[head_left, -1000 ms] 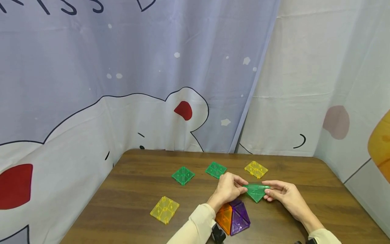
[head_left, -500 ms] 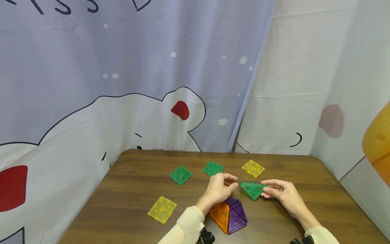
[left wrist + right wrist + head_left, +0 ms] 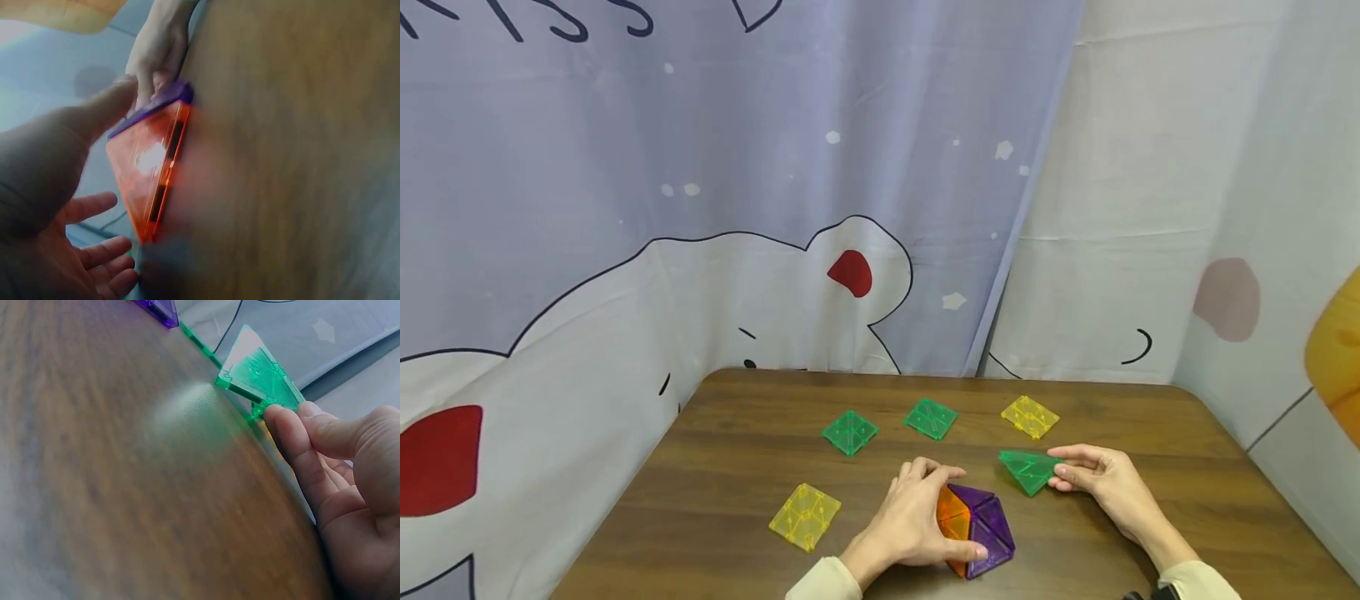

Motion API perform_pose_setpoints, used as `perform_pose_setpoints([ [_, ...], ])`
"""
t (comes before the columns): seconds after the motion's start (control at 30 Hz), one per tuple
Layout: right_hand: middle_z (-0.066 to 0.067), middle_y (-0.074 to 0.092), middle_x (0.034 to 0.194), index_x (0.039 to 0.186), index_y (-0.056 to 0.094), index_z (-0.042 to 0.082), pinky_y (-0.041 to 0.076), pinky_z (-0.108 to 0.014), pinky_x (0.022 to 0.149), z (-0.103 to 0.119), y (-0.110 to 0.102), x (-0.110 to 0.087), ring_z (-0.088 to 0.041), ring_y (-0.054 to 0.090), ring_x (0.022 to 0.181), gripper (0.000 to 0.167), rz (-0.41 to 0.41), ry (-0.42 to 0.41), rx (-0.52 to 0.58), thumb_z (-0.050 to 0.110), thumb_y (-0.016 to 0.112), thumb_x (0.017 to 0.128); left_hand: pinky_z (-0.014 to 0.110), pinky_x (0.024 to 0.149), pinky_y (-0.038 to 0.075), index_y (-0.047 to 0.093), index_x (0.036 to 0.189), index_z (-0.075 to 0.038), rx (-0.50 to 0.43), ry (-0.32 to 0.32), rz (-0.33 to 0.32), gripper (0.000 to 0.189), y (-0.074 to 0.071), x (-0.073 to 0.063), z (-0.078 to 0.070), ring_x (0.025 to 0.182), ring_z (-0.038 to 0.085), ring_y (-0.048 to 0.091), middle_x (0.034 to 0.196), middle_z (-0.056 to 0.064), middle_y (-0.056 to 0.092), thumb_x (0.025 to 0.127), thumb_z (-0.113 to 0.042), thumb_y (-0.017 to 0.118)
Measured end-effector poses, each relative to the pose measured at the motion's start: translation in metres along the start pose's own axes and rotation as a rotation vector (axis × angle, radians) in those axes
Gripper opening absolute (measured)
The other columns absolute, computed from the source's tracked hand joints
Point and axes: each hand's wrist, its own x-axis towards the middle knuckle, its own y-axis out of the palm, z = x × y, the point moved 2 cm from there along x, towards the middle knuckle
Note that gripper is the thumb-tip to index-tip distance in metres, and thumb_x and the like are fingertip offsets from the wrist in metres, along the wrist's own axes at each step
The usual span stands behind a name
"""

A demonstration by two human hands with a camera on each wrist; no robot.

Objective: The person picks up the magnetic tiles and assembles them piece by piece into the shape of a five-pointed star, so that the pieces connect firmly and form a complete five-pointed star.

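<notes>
Between its thumb and fingertips my right hand (image 3: 1108, 483) pinches one corner of a green translucent triangular magnetic tile (image 3: 1027, 471), held tilted above the table. In the right wrist view the tile (image 3: 259, 372) shows a raised edge. My left hand (image 3: 910, 517) spreads over a built shape of magnetic tiles, with an orange part (image 3: 952, 515) and a purple part (image 3: 994, 533). Its thumb lies across the near side of the shape. In the left wrist view, the other fingers (image 3: 106, 253) stand apart from the orange tile (image 3: 150, 162); whether the thumb touches the purple one cannot be told.
Two green square tiles (image 3: 850, 432) (image 3: 931, 418) lie flat toward the back of the wooden table (image 3: 722, 467). One yellow tile (image 3: 1030, 417) lies at the back right, another yellow tile (image 3: 805, 517) at the left. Printed curtains (image 3: 775, 167) hang behind.
My left hand let go of the green triangular tile and moved toward me, down to the orange and purple shape, its fingers spreading. The right hand keeps its pinch on the green tile.
</notes>
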Motion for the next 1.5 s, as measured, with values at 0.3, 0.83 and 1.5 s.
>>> perform_pose_setpoints([
  [0.3,-0.016,0.082,0.115,0.142,0.064,-0.017,0.067,-0.032,0.088,-0.001,0.002,-0.001,-0.021,0.083,0.095,0.043,0.027,-0.005,0.002,0.005,0.075,0.106,0.036,0.102,0.051,0.075,0.142,-0.028,0.067,0.056,-0.054,0.079,0.005,0.001,-0.006,0.123,0.017,0.052,0.138,-0.001,0.062,0.073,-0.055,0.103],
  [0.83,-0.014,0.083,0.113,0.139,0.058,-0.024,0.067,-0.034,0.086,0.006,0.016,-0.005,-0.019,0.083,0.094,0.042,0.172,-0.107,0.083,0.001,0.069,0.108,0.044,0.108,0.051,0.074,0.146,-0.023,0.001,0.032,-0.096,0.071,0.009,0.016,-0.001,0.129,0.025,0.055,0.146,0.006,0.064,0.083,-0.043,0.099],
  [1.5,-0.023,0.081,0.113,0.139,0.062,-0.021,0.067,-0.038,0.085,0.006,0.025,-0.001,-0.025,0.084,0.097,0.037,0.278,-0.152,0.094,-0.002,0.068,0.108,0.045,0.107,0.051,0.073,0.146,-0.022,-0.002,0.036,-0.093,0.073,0.009,0.018,0.000,0.127,0.026,0.054,0.147,0.009,0.062,0.082,-0.042,0.101],
])
